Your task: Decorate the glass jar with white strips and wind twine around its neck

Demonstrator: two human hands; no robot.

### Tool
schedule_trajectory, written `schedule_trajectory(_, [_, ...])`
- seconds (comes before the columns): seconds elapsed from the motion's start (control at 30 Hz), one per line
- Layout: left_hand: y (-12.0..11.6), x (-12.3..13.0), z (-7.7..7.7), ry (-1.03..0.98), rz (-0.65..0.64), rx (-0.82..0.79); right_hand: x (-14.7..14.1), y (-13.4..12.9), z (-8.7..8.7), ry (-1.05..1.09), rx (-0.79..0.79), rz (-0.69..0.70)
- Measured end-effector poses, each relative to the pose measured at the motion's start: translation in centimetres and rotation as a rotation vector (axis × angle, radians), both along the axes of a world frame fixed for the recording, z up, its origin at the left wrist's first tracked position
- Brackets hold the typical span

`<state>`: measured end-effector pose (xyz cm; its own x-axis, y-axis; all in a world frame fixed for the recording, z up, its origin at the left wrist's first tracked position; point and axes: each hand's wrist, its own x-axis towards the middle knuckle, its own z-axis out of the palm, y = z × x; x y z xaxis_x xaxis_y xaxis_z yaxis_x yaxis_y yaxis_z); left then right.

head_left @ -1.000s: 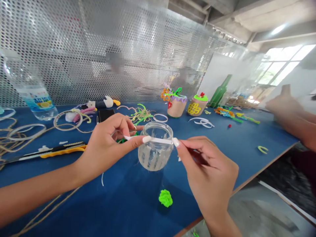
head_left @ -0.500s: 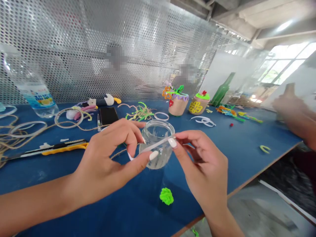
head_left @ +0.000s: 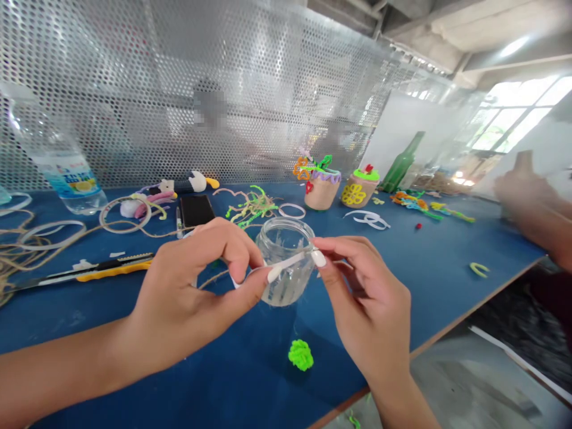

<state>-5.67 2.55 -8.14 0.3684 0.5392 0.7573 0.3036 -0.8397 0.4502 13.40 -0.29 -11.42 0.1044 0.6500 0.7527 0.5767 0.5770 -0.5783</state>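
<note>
I'm pinching a white strip (head_left: pixel 289 264) across a glass jar (head_left: pixel 286 291) between my left fingers (head_left: pixel 250 285) and right fingers (head_left: pixel 339 255).

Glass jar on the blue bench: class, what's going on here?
A person's left hand and right hand pinch a white strip across the upper front of a clear glass jar. Pale streaks mark the jar's sides. A green pipe-cleaner ball lies in front on the blue table, and a yellow-handled utility knife lies to the left.

White strip (head_left: pixel 288 266) lies across upright clear glass jar (head_left: pixel 286 289).
</note>
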Motion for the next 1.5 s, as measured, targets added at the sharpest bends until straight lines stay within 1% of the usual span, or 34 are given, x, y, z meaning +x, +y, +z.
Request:
schedule_trajectory(0.2, [0.9, -0.1, -0.1, 0.039, 0.004, 0.074, 0.0, 0.0, 0.4, -0.063, -0.031, -0.034])
schedule_trajectory(0.37, [1.3, -0.1, -0.1, 0.037, 0.046, 0.096, 0.3, 0.3, 0.7, -0.108, -0.070, -0.013])
schedule_trajectory(0.6, [2.0, -0.2, -0.1, 0.056, 0.071, 0.100, 1.3, 1.3, 2.0, -0.211, -0.186, 0.068])
schedule_trajectory(0.77, [2.4, -0.5, -0.4, 0.066, 0.079, 0.107, 2.1, 2.6, 2.5, -0.324, -0.149, 0.156])
schedule_trajectory(0.87, [2.5, -0.5, -0.5, 0.070, 0.089, 0.112, 2.6, 3.3, 2.6, -0.352, -0.124, 0.224])
schedule_trajectory(0.97, [2.4, -0.4, -0.5, 0.087, 0.094, 0.063, 3.1, 3.7, 2.7, -0.345, -0.150, 0.280])
schedule_trajectory(1.03, [2.4, -0.3, -0.4, 0.091, 0.100, 0.034, 3.2, 3.9, 2.9, -0.351, -0.176, 0.294])
schedule_trajectory(1.1, [2.4, -0.3, -0.4, 0.092, 0.101, 0.039, 3.3, 4.0, 3.0, -0.373, -0.179, 0.298])
schedule_trajectory(1.2, [2.5, -0.2, -0.4, 0.095, 0.102, 0.055, 3.4, 3.9, 3.4, -0.413, -0.154, 0.325])
schedule_trajectory(1.33, [2.6, -0.1, -0.3, 0.096, 0.096, 0.034, 3.4, 3.4, 4.2, -0.510, -0.094, 0.384])
schedule_trajectory(1.4, [2.6, 0.0, -0.2, 0.095, 0.084, 0.035, 3.0, 3.1, 4.5, -0.541, -0.034, 0.348])
schedule_trajectory(1.5, [2.7, 0.1, -0.3, 0.090, 0.076, 0.047, 2.0, 2.8, 4.4, -0.582, 0.075, 0.218])
